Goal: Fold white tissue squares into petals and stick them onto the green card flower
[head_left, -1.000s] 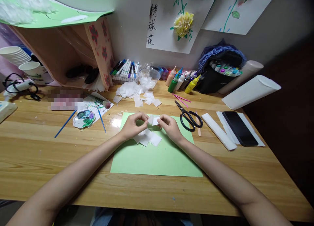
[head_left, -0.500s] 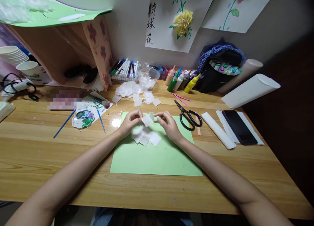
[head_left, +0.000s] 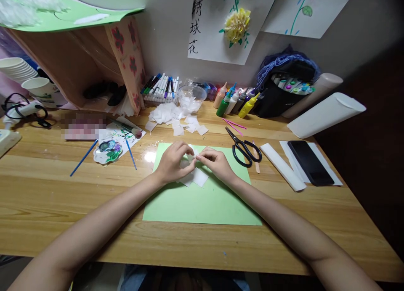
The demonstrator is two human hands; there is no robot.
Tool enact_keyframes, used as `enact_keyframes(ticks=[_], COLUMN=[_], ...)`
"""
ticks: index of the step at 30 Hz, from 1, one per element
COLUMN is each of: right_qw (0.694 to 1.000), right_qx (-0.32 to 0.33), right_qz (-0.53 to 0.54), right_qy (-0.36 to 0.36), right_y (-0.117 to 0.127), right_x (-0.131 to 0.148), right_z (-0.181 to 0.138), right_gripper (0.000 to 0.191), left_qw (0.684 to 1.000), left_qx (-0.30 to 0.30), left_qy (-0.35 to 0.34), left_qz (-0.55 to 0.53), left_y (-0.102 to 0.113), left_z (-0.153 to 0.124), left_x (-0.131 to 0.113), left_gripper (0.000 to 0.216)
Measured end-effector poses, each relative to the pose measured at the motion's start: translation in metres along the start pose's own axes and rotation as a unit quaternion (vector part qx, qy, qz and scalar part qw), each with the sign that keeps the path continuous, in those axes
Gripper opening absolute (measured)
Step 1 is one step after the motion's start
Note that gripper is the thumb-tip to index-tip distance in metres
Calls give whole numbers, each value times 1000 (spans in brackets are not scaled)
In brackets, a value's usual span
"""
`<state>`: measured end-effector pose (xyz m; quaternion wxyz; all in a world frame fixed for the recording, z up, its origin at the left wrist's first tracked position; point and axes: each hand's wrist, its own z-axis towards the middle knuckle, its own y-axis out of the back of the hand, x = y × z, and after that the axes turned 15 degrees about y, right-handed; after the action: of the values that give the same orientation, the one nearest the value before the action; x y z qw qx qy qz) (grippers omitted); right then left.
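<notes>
My left hand (head_left: 173,161) and my right hand (head_left: 216,162) meet over the far part of a green paper sheet (head_left: 202,198) on the wooden desk (head_left: 94,207). Both hands have their fingers pinched together on a small white tissue square (head_left: 190,157) held between them. Under the hands, a few more white tissue squares (head_left: 199,177) lie on the green sheet.
Black scissors (head_left: 244,150) lie right of the green sheet, then white paper strips (head_left: 280,167) and a black phone (head_left: 309,162). A heap of tissue squares (head_left: 170,116), marker pens (head_left: 160,87), a clear bowl (head_left: 191,98) and paint bottles (head_left: 235,104) stand at the back. A paint palette (head_left: 107,151) and brushes lie left.
The hands were apart, the left pinching a tissue square and the right a smaller piece. They have come together over the pile, fingertips now touching on one piece.
</notes>
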<state>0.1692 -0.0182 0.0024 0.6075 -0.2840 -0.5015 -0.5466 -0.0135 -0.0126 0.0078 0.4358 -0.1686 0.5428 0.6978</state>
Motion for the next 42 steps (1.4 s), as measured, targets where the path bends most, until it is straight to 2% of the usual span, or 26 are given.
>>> enact_keyframes(ticks=[3,10,17,21,28,42], right_qw=[1000,1000,999,999,999,999], right_qx=[5,19,37,49,41,42], right_qz=[-1,17,26,21,20,19], right_qy=[3,0,-4,-5,0,-1], right_y=[-1,1,3,2,2,2], right_x=[1,0,3,5,2,1], right_z=[-1,0,0,0,0,0], right_gripper=[27,34,32,29,22,22], left_qw=[999,1000,999,1000,1000,1000], left_qx=[6,-13,-24,-17,-3,1], left_qy=[-17,-10,-17,3,14,14], left_qz=[40,22,31,22,3,13], left_y=[-3,-4,-4,-4,-4,-4], left_z=[-1,-1,-1,0,0,0], left_x=[-1,1,0,-1,1,1], left_gripper=[8,5,6,5,4,6])
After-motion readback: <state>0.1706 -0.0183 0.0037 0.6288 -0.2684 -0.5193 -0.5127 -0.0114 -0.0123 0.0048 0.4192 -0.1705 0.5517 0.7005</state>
